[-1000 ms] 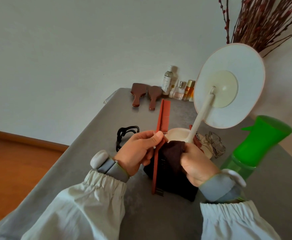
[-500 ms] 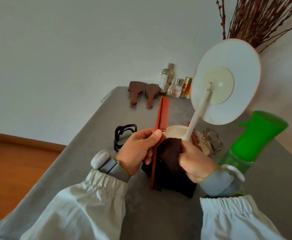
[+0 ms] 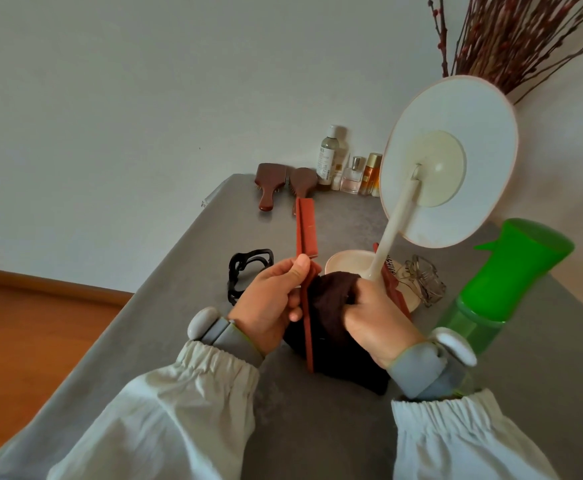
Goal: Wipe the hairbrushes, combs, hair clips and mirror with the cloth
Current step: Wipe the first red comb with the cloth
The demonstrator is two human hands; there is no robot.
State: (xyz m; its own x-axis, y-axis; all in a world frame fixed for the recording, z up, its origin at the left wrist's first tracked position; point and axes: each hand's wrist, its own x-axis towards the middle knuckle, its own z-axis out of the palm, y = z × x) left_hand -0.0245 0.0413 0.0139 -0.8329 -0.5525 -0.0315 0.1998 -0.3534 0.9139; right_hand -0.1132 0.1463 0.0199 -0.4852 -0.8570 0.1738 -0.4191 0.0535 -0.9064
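My left hand (image 3: 269, 303) pinches the red comb (image 3: 306, 271) upright; my right hand (image 3: 375, 315) grips the dark cloth (image 3: 331, 306) against it.

Colours on the grey table (image 3: 317, 427)

The comb (image 3: 64, 223) is red-brown and the cloth (image 3: 331, 306) is dark brown. The mirror (image 3: 456, 133) is cream white with a thin pink rim. The spray bottle (image 3: 515, 271) is bright green. Two hairbrushes (image 3: 269, 181) at the far edge are brown. One hair clip (image 3: 245, 271) is black. The sleeves (image 3: 165, 410) are pale white.
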